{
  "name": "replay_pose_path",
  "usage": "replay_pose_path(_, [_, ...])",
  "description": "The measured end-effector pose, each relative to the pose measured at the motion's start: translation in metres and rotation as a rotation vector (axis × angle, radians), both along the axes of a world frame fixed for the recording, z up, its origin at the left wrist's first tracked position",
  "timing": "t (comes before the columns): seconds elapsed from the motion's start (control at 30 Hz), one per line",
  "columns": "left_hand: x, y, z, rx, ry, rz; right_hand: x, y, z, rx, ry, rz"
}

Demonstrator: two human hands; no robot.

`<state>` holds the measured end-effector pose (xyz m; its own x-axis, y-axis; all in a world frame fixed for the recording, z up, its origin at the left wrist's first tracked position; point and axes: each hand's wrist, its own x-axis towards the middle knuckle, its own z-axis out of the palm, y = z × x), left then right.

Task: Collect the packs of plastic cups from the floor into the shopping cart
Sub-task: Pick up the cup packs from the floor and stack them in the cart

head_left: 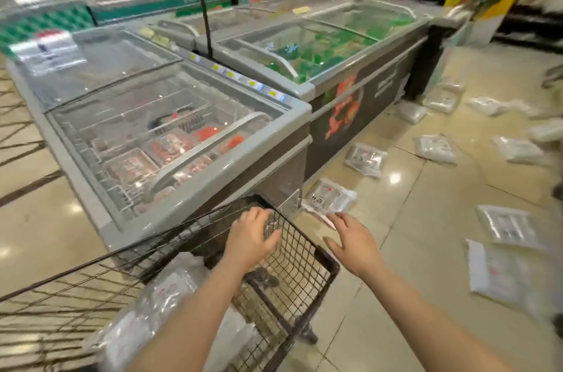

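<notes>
The left hand [251, 237] rests on the shopping cart [304, 253] rim, seemingly steadying it, while the right hand [350, 239], open and empty, reaches toward the nearest pack of plastic cups [330, 196] on the floor [426, 249].

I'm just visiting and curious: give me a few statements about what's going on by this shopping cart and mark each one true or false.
1. The left hand rests on the wire rim of the shopping cart. True.
2. The right hand grips a pack of cups. False: it is open, reaching toward the nearest pack on the floor, and holds nothing.
3. The cart already holds packs. True.
4. The floor has been cleared of packs. False: several still lie on the tiles, such as one beside the freezer and others at the right.
5. The nearest freezer's glass lid is taken off. False: the lid is in place over the red packaged goods.
</notes>
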<state>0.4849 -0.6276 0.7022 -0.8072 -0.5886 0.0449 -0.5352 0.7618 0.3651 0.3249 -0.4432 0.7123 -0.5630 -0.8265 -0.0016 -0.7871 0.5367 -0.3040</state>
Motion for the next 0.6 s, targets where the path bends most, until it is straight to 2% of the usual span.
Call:
replay_pose_path(0.3, [-0.176, 0.119, 0.027, -0.105, 0.032, -0.217, -0.151, 0.147, 0.02, -0.026, 0.043, -0.231])
replay_pose_path(0.6, [-0.323, 0.209, 0.042, -0.075, 0.078, -0.386, -0.266, 0.267, 0.027, -0.073, 0.062, -0.444])
